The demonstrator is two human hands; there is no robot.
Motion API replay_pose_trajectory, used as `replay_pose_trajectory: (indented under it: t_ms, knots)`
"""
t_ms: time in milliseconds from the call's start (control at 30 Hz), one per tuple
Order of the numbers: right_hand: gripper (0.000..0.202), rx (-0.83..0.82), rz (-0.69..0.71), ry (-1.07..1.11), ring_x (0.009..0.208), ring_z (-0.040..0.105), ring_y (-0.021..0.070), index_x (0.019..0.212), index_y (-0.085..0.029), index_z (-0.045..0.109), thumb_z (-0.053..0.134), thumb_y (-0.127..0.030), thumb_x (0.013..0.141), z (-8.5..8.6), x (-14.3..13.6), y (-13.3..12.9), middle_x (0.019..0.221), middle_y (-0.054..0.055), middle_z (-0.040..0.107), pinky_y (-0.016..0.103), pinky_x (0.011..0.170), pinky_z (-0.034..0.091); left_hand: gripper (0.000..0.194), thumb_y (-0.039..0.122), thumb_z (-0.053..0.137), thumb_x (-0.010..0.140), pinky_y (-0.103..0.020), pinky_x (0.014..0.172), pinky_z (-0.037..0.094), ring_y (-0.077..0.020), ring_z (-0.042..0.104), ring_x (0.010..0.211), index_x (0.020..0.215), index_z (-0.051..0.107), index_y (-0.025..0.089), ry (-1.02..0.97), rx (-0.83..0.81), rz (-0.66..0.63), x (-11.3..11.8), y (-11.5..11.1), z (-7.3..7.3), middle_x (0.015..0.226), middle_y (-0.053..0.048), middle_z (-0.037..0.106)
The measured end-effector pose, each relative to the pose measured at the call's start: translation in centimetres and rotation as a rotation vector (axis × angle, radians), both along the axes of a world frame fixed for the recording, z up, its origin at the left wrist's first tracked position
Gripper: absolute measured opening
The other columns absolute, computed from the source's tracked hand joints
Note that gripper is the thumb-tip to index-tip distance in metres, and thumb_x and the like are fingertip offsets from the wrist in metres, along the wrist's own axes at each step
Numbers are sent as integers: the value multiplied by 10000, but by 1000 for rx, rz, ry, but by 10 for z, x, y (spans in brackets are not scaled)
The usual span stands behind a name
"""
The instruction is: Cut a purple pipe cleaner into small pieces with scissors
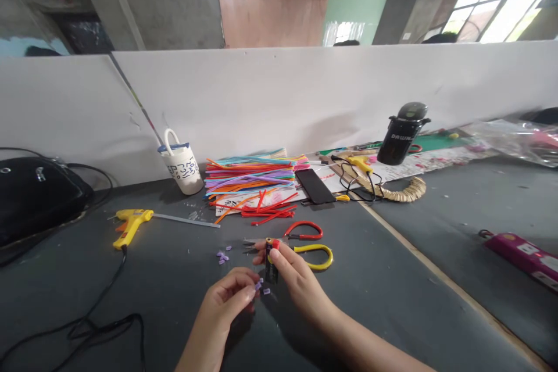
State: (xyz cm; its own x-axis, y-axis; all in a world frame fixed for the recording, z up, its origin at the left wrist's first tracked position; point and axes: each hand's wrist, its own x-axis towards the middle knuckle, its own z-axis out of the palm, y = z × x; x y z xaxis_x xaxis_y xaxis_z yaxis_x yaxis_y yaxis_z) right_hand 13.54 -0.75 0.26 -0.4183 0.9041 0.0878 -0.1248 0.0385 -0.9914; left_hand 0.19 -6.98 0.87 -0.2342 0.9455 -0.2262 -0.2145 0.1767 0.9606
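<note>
Between the thumb and fingertips of my left hand (231, 295) is a small purple piece (258, 285). My right hand (300, 276) is closed around a dark lighter (271, 264) with a red top, held upright just right of the purple piece. Another purple bit (267, 291) shows by my left fingertips. Several more purple bits (222, 257) lie on the table beyond my left hand. Behind my right hand rest scissors with one red handle (321, 231) and one yellow handle (330, 257); my fingers partly cover the blades.
A yellow glue gun (133, 226) with a glue stick and black cord lies left. Coloured pipe cleaners (248, 180), a phone (315, 186), a white cup (181, 168) and a black bottle (399, 139) stand or lie along the back. A purple box-like object (523, 256) is at right.
</note>
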Motion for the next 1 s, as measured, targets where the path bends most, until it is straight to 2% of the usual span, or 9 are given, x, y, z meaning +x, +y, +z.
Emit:
replay_pose_trajectory:
  t_ms: [67,233,433,600,733,867,1000]
  knots:
    - [388,-16,7,0,822,535,187,1019,-187,596,447,-504,853,-2,0,-1,818,43,585,296,787,399,168,311,701,589,-229,526,405,-154,511,641,543,648,158,-11,2,3,0,1,0,781,-47,613]
    - [384,-92,55,59,763,537,171,942,-194,622,492,-534,821,-4,-3,-4,792,34,568,288,743,420,195,325,731,567,-195,378,347,-113,532,513,534,641,155,-70,-19,-34,-1,1,-5,869,-68,655]
    - [394,-186,124,141,786,559,171,982,-185,625,512,-526,821,0,-5,-9,821,42,596,279,739,425,259,389,750,552,-180,340,329,-126,532,426,547,632,159,-138,-73,-199,-1,-2,-13,469,-12,582]
    - [438,-147,128,47,789,545,175,1021,-188,637,494,-552,825,-3,-4,-11,885,60,596,273,680,409,300,429,750,554,-174,350,294,-80,449,368,539,620,160,-137,-66,-294,-3,-3,-15,414,9,551]
    - [461,-197,177,127,742,540,161,1069,-197,608,497,-566,816,-5,-4,-10,869,57,595,268,651,396,303,428,763,548,-188,369,324,-88,462,381,533,615,164,-178,-45,-237,-5,-1,-17,435,1,574]
    - [427,-205,200,153,706,524,150,1021,-193,618,539,-548,797,-3,-5,-7,842,51,591,263,648,393,296,402,786,526,-194,383,342,-94,475,401,519,616,160,-198,-37,-183,-6,0,-16,447,8,562]
    - [408,-142,163,146,662,512,148,972,-187,629,528,-542,797,-1,-3,-2,790,44,581,282,667,412,296,397,787,524,-191,393,354,-81,487,427,526,626,150,-201,-11,-130,-9,2,-13,596,-9,610]
